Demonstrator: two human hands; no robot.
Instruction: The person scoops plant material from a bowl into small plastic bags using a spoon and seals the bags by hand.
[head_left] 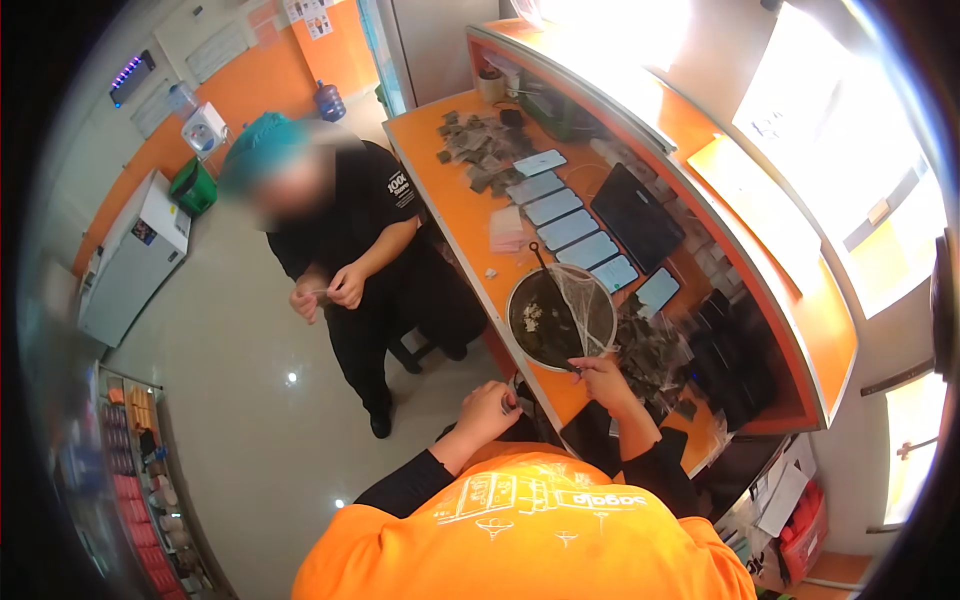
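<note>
My right hand (603, 383) is closed on a dark handle (573, 367) at the near rim of a round metal pan (513, 318). The pan holds dark contents with a pale patch. A whitish mesh strainer (580, 300) lies across its right side, its dark stem pointing up and away. My left hand (488, 411) is curled just off the counter's front edge, left of the pan; what its fingers hold, if anything, is too small to make out. Small greyish-green packets (650, 350) are piled right of the pan.
The orange counter (455, 205) carries a row of phones (553, 207), a black laptop (637, 217), pink sheets (507, 230) and a far pile of packets (485, 145). A person in a teal cap (340, 200) sits at left, both hands together on something small. Stocked shelves (140, 480) stand lower left.
</note>
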